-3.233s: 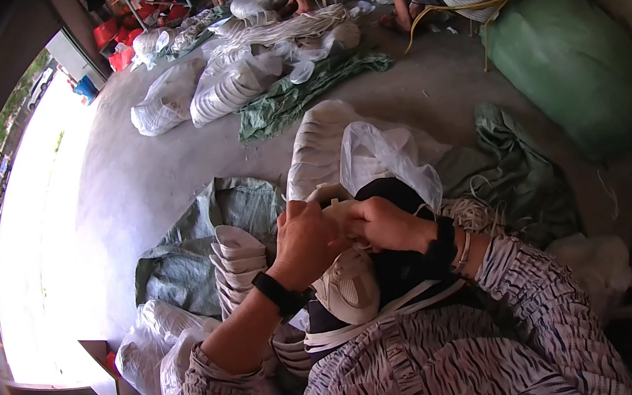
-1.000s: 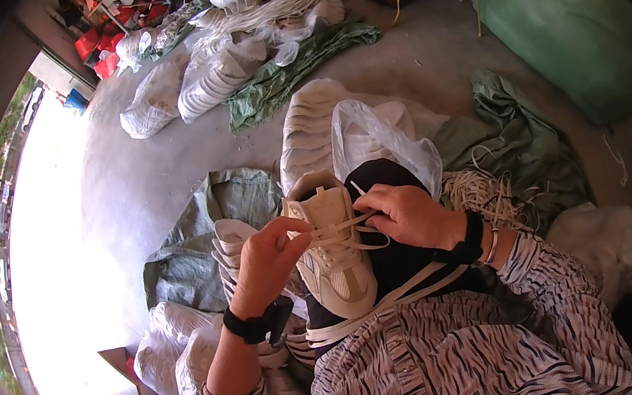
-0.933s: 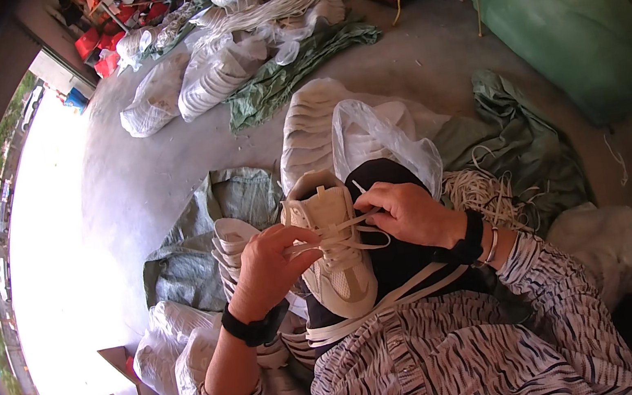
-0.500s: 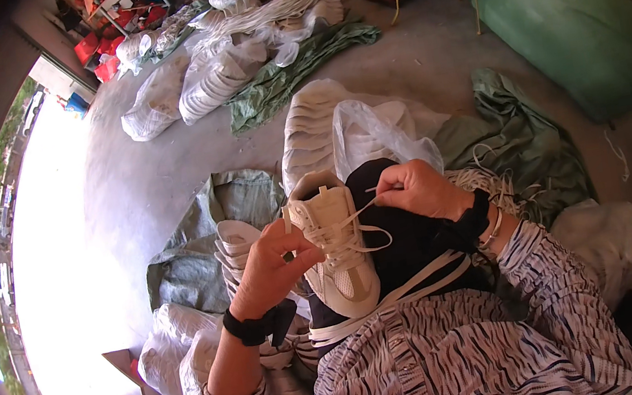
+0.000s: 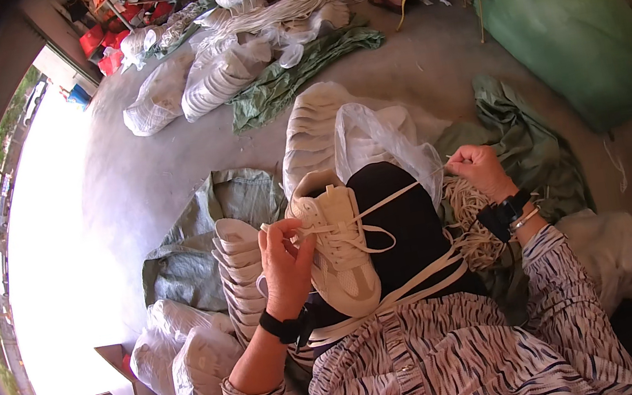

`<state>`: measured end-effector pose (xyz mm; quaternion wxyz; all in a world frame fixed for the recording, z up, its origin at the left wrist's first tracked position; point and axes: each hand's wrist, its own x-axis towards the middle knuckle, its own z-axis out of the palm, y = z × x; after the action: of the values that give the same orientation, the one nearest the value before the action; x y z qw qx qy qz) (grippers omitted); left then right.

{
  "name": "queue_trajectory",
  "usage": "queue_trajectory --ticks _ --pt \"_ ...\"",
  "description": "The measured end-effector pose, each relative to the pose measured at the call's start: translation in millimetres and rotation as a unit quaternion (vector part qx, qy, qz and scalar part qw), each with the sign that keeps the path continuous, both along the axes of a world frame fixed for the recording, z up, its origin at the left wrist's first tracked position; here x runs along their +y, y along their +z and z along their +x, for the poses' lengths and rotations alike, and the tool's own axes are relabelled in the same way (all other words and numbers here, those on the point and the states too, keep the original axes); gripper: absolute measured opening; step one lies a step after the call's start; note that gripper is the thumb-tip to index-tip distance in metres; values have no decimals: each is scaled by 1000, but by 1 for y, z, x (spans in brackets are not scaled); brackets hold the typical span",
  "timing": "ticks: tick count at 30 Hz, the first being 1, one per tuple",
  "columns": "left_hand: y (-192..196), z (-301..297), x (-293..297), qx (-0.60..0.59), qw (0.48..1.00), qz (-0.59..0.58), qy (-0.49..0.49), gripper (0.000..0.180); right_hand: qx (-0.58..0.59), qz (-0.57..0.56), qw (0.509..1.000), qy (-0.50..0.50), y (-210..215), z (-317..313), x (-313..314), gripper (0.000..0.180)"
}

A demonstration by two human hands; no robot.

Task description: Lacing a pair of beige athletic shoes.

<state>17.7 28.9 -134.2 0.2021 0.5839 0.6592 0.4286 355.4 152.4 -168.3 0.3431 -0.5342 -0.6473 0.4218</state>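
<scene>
Right hand (image 5: 478, 167), taut lace (image 5: 391, 199), mesh shoe (image 5: 346, 269)

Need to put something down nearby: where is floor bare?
Bare floor lies between the far plastic bags and the near green sheet, and between the big green bundle and the pale shoe pile. It's crowded around the sneaker: stacked shoes left, loose laces right.

Cream-beige lace-up sneaker, mesh and smooth panels, rounded toe (image 5: 344, 271): sole down, toe toward wearer, collar opening away. Lies just right of the left hand's (image 5: 287, 264) fingertips, which touch its eyelet edge; well left of the right hand (image 5: 483, 169). Flat cream fabric shoelace (image 5: 390, 198): crossed over lower tongue, one length straight up to right-hand pinch, loose loop below that length, beside shoe.
</scene>
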Motion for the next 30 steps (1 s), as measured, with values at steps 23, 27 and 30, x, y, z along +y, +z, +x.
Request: queue_trajectory --ticks 23,27,30 --pt "28 -23 6 -461 880 -118 5 10 -225 346 881 234 53 -119 -53 7" --pt "21 -26 9 -488 865 -114 9 11 -243 358 869 241 53 -119 -48 7" --pt "19 -29 8 -491 864 -109 25 11 -166 291 909 248 51 -125 -54 7"
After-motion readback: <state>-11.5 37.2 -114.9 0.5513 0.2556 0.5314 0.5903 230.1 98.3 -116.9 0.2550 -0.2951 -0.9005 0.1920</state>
